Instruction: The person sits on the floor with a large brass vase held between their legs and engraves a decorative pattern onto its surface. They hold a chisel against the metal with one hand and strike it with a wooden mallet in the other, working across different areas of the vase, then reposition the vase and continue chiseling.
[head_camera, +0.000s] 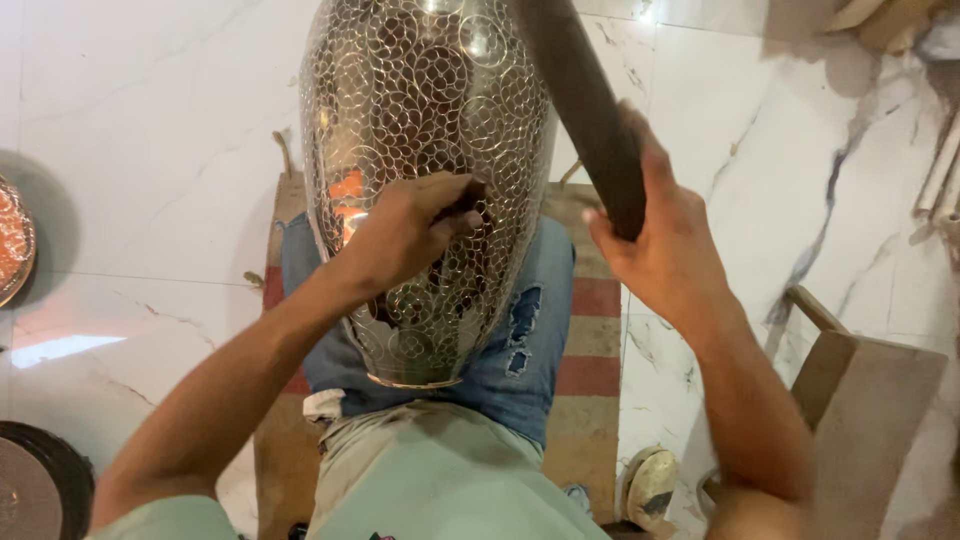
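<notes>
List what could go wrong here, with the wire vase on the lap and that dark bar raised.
1. The right hand holds the dark bar raised close to the left hand, which presses a small dark tool against the vase; a stray blow could hit those fingers.
2. The vase lies on the person's jeans, apparently steadied only by the left hand, so it might roll onto the marble floor.
3. A hard strike could dent the thin wire circles.
</notes>
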